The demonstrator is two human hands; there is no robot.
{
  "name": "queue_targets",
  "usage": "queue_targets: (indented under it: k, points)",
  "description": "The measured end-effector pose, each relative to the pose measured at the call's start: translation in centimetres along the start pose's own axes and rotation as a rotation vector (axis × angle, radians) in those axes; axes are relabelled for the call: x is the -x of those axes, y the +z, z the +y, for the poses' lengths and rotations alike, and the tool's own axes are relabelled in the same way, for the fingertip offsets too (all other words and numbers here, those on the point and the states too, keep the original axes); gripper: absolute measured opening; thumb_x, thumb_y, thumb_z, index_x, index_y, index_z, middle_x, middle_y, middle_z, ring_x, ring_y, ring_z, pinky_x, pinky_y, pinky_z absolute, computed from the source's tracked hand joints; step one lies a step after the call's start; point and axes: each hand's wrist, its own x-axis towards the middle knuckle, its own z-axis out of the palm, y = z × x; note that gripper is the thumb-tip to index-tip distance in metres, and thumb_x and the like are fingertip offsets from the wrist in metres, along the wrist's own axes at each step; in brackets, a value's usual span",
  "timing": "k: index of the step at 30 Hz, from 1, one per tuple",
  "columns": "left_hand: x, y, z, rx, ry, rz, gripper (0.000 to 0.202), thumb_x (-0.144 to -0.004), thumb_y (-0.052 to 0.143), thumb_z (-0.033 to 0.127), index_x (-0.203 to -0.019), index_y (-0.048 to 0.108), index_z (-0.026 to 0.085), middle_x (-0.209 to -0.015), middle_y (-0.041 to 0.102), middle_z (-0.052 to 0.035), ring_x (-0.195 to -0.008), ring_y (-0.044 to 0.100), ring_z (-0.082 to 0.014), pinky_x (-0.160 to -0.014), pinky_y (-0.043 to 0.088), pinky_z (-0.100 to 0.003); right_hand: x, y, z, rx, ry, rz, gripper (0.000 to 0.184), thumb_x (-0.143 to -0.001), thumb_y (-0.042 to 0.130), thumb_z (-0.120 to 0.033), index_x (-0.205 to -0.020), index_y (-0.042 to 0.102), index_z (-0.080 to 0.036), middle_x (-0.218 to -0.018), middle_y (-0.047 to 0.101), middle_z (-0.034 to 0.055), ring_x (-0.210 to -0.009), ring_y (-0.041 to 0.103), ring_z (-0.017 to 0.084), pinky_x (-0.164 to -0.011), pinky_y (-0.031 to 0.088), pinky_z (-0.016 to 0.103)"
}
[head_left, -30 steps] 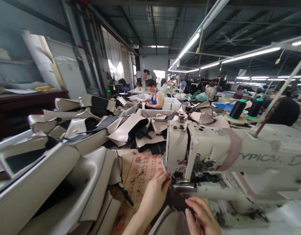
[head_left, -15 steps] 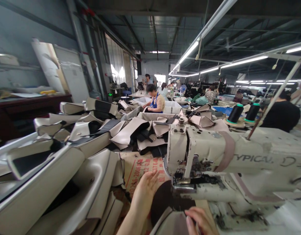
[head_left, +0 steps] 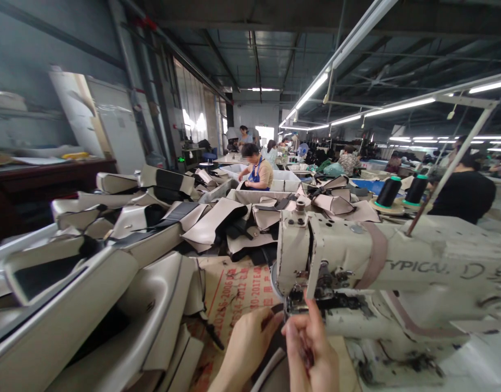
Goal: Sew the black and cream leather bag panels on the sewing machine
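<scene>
At the sewing machine [head_left: 340, 250], my left hand [head_left: 250, 337] has its fingers closed on the upper edge of a dark leather-like piece [head_left: 277, 344], just left of the presser foot. My right hand [head_left: 311, 348] is beside it, in front of the needle area. Its index finger points up at the machine head, while the other fingers curl around a small dark reddish object [head_left: 306, 355] that I cannot make out. A lighter grey panel with a pale edge lies on the dark piece below my hands. The needle itself is hidden.
Beige and black leather-like pieces [head_left: 152, 288] heap up on the left and ahead. Printed brown sheeting [head_left: 221, 283] covers the table. Two black thread cones [head_left: 389, 191] stand behind the machine. A co-worker in a blue apron [head_left: 256, 171] bends over white bins.
My left hand has gone from open and flat to gripping the piece's edge. My right hand has risen from the panel to the presser foot, index finger raised.
</scene>
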Motion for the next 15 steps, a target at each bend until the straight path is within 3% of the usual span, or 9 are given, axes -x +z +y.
queue_targets:
  k: [3, 7, 11, 13, 15]
  points:
    - [0.5, -0.3, -0.2, -0.124, 0.000, 0.000, 0.037, -0.085, 0.038, 0.039, -0.062, 0.058, 0.017, -0.059, 0.060, -0.0017, -0.056, 0.053, -0.0135, -0.052, 0.029, -0.021, -0.5, 1.3, -0.9, -0.137, 0.016, -0.008, 0.055, -0.089, 0.040, -0.041, -0.134, 0.025, -0.011, -0.080, 0.059, 0.0031, -0.040, 0.040, 0.006, -0.044, 0.038, 0.018]
    - [0.6, 0.0, -0.4, -0.185, 0.051, -0.066, 0.031, -0.084, 0.039, 0.032, -0.068, 0.061, 0.018, -0.066, 0.065, -0.0037, -0.061, 0.058, -0.0146, -0.054, 0.030, -0.021, -1.4, 2.0, -2.4, -0.286, 0.099, 0.008, 0.039, -0.089, 0.042, -0.038, -0.119, 0.037, -0.014, -0.078, 0.058, 0.0018, -0.050, 0.046, 0.007, -0.057, 0.043, 0.019]
    - [-0.2, 0.7, -0.8, -0.133, -0.063, -0.014, 0.028, -0.081, 0.042, 0.027, -0.062, 0.060, 0.017, -0.060, 0.062, -0.0034, -0.059, 0.056, -0.0136, -0.054, 0.029, -0.021, -2.3, 2.3, -2.2, -0.270, 0.109, 0.063, 0.021, -0.091, 0.038, -0.036, -0.098, 0.045, -0.017, -0.068, 0.052, -0.0015, -0.058, 0.049, 0.009, -0.056, 0.041, 0.017]
    - [-0.7, 1.0, -0.8, -0.101, -0.106, 0.003, 0.028, -0.079, 0.043, 0.026, -0.057, 0.058, 0.016, -0.056, 0.060, -0.0031, -0.058, 0.053, -0.0130, -0.052, 0.028, -0.021, -2.7, 2.2, -1.3, -0.180, 0.029, 0.108, 0.018, -0.092, 0.036, -0.032, -0.091, 0.047, -0.017, -0.067, 0.052, -0.0011, -0.059, 0.050, 0.010, -0.056, 0.040, 0.018]
    - [-1.2, 1.3, -0.6, -0.068, -0.113, 0.005, 0.029, -0.078, 0.044, 0.026, -0.055, 0.057, 0.015, -0.054, 0.058, -0.0027, -0.057, 0.052, -0.0130, -0.052, 0.028, -0.021, -3.3, 1.6, -0.3, -0.011, -0.150, 0.079, 0.015, -0.089, 0.037, -0.024, -0.088, 0.049, -0.017, -0.070, 0.054, 0.0007, -0.064, 0.052, 0.011, -0.060, 0.040, 0.020]
